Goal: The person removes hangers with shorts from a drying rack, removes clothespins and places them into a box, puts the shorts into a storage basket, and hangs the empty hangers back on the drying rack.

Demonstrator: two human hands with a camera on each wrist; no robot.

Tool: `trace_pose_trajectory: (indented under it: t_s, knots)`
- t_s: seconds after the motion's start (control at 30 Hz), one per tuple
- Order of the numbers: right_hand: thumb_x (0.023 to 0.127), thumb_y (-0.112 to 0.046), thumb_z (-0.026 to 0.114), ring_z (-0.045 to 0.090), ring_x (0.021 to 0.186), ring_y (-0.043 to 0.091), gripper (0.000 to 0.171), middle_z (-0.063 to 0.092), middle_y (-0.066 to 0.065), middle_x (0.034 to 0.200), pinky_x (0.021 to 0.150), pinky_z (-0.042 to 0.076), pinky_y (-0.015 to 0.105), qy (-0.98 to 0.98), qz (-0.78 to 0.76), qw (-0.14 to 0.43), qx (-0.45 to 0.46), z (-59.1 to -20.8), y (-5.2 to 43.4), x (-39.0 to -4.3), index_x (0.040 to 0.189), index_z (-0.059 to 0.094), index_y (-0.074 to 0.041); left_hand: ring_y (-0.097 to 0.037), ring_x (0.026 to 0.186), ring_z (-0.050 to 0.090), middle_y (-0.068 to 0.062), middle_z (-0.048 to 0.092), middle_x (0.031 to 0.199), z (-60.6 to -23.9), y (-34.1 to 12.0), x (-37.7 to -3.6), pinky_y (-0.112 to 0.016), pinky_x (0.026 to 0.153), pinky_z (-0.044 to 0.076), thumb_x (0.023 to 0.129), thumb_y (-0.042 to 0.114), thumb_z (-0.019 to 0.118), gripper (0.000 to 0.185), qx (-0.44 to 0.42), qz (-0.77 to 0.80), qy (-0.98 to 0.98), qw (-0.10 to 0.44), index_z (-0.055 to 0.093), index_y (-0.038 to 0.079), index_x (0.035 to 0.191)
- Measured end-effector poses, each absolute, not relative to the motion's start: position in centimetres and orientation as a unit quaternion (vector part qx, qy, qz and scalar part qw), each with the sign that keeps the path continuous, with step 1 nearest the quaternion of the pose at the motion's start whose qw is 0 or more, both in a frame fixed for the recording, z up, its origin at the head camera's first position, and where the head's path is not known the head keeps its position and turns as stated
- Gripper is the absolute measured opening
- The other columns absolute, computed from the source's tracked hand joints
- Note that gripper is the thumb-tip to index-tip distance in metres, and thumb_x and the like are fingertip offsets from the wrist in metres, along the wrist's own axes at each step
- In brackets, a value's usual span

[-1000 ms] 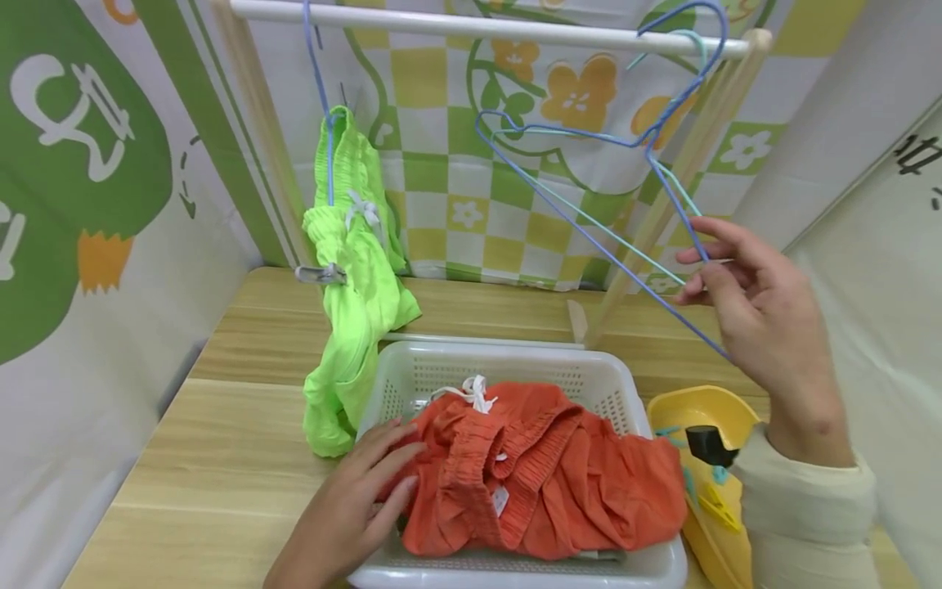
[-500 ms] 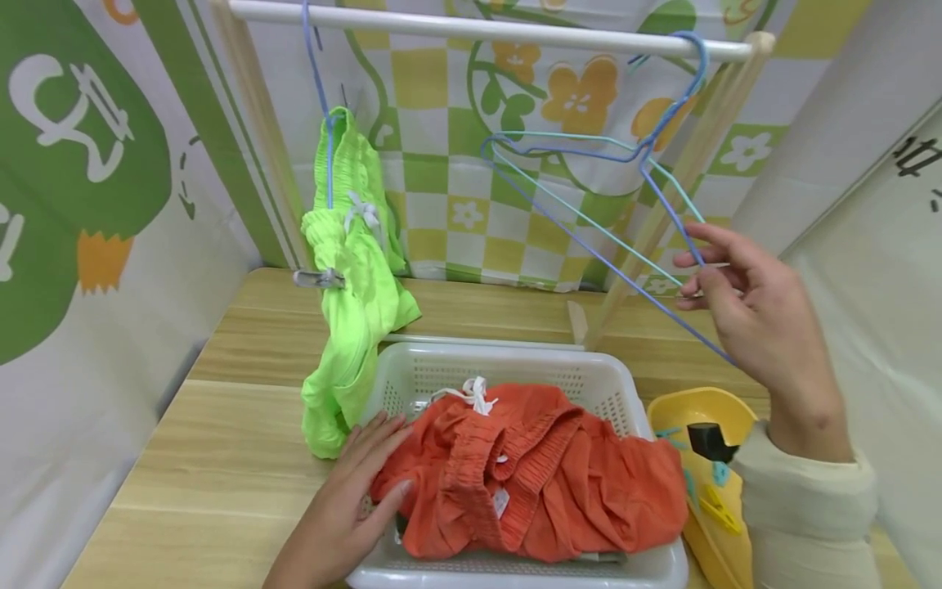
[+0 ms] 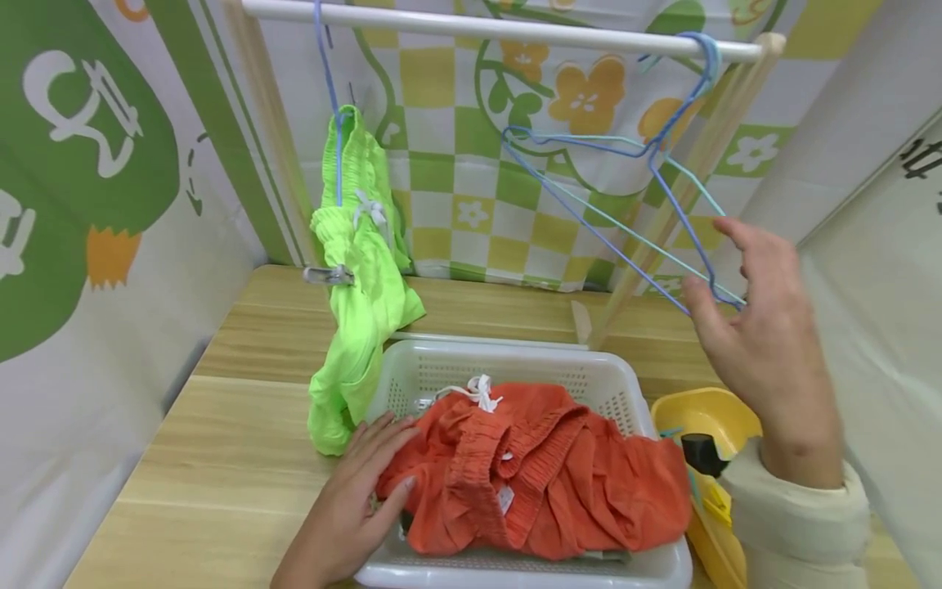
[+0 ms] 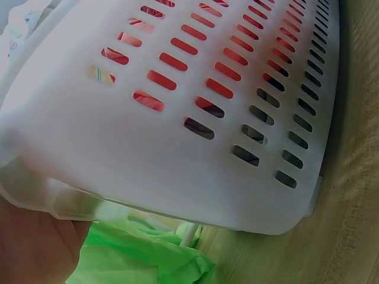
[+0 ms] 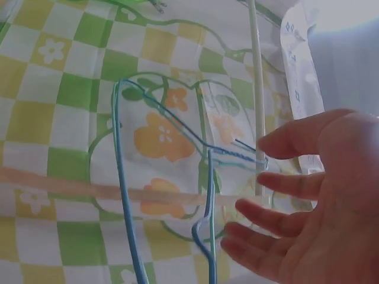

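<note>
1. The right hand (image 3: 758, 335) is raised at the right end of the rack, fingers spread and loosely bent; its fingertips (image 5: 240, 208) lie against the lower corner of the blue wire clothes hanger (image 3: 589, 221), with no closed grip visible.
2. The left hand (image 3: 353, 499) lies flat with straight fingers on the crumpled orange cloth shorts (image 3: 537, 478), at their left edge.
3. The shorts fill the white perforated plastic basket (image 3: 515, 368) on the pale wooden table (image 3: 221, 442).
4. The blue hanger hooks over the white horizontal rail (image 3: 478, 26) near its right end, beside a thin teal wire hanger (image 3: 625, 225); its long bottom bar slopes down from upper left to the right hand.
5. A lime-green garment (image 3: 361, 286) hangs from another hanger at the left, its hem touching the basket's left corner.
6. A yellow plastic tub (image 3: 706, 413) holding clothes pegs sits just right of the basket, partly hidden by the cream sleeve (image 3: 798, 523).
</note>
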State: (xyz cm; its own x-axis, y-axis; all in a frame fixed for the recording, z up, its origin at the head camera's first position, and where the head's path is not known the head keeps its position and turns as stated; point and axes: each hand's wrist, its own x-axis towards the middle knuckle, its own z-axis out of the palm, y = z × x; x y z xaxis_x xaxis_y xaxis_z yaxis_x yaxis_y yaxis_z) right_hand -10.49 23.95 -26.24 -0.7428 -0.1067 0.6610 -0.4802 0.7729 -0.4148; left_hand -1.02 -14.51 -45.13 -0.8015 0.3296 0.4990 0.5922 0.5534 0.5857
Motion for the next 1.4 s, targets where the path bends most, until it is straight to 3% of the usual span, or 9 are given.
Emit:
trace_pose_trajectory:
  t_s: [0.1, 0.23, 0.5, 0.6, 0.9, 1.17, 1.4]
  knots:
    - [0.091, 0.007, 0.067, 0.054, 0.113, 0.035, 0.046, 0.06, 0.02, 0.134, 0.095, 0.037, 0.016, -0.867, 0.294, 0.358, 0.184, -26.2, 23.0, -10.6, 0.136, 0.062, 0.001, -0.034, 0.145, 0.038, -0.004, 0.051, 0.152, -45.2, -14.5, -1.1, -0.037, 0.124, 0.013, 0.094, 0.01, 0.069, 0.053, -0.271, -0.391, -0.863, 0.169, 0.056, 0.008, 0.145]
    - [0.095, 0.003, 0.064, 0.06, 0.097, 0.021, 0.028, 0.067, 0.016, 0.118, 0.086, 0.044, 0.012, -0.851, 0.309, 0.355, 0.233, -26.2, 21.4, -10.7, 0.123, 0.069, 0.004, -0.037, 0.144, 0.039, -0.005, 0.052, 0.151, -45.1, -14.4, -1.2, -0.037, 0.124, 0.013, 0.094, 0.01, 0.069, 0.05, -0.273, -0.393, -0.863, 0.164, 0.058, 0.008, 0.143]
    - [0.102, -0.006, 0.064, 0.065, 0.088, 0.012, 0.019, 0.071, 0.002, 0.106, 0.071, 0.055, 0.021, -0.849, 0.351, 0.214, 0.331, -26.8, 16.0, -11.6, 0.119, 0.071, -0.003, -0.037, 0.144, 0.039, -0.006, 0.054, 0.149, -45.4, -14.1, -1.3, -0.037, 0.124, 0.012, 0.095, 0.01, 0.069, 0.046, -0.273, -0.404, -0.857, 0.168, 0.061, 0.009, 0.14]
    - [0.104, -0.013, 0.063, 0.064, 0.086, 0.01, 0.02, 0.07, 0.0, 0.104, 0.068, 0.056, 0.025, -0.846, 0.354, 0.171, 0.359, -27.3, 13.2, -11.8, 0.12, 0.07, -0.004, -0.04, 0.142, 0.041, -0.007, 0.055, 0.148, -45.6, -14.2, -1.2, -0.037, 0.124, 0.012, 0.095, 0.01, 0.069, 0.045, -0.279, -0.4, -0.856, 0.174, 0.061, 0.008, 0.139]
    - [0.103, -0.032, 0.064, 0.062, 0.087, 0.007, 0.028, 0.067, -0.001, 0.116, 0.072, 0.052, 0.026, -0.824, 0.354, 0.14, 0.419, -27.6, 6.1, -11.8, 0.119, 0.068, -0.01, -0.033, 0.145, 0.037, -0.008, 0.056, 0.147, -45.5, -14.7, -1.4, -0.039, 0.124, 0.013, 0.095, 0.012, 0.07, 0.045, -0.294, -0.389, -0.855, 0.175, 0.061, 0.009, 0.139]
    - [0.1, -0.054, 0.06, 0.058, 0.088, 0.005, 0.042, 0.062, -0.005, 0.113, 0.074, 0.05, 0.026, -0.865, 0.339, 0.077, 0.361, -26.6, 2.9, -11.5, 0.119, 0.062, -0.017, -0.036, 0.145, 0.037, -0.007, 0.055, 0.147, -45.5, -14.5, -1.5, -0.04, 0.124, 0.013, 0.098, 0.018, 0.069, 0.043, -0.305, -0.382, -0.855, 0.173, 0.061, 0.012, 0.14]
    - [0.099, -0.063, 0.057, 0.056, 0.092, 0.007, 0.048, 0.059, -0.008, 0.105, 0.076, 0.048, 0.027, -0.895, 0.298, 0.066, 0.326, -26.1, 0.5, -11.7, 0.115, 0.061, -0.018, -0.034, 0.146, 0.035, -0.006, 0.055, 0.148, -45.4, -14.9, -1.2, -0.039, 0.124, 0.011, 0.097, 0.017, 0.069, 0.043, -0.299, -0.381, -0.858, 0.173, 0.062, 0.013, 0.139]
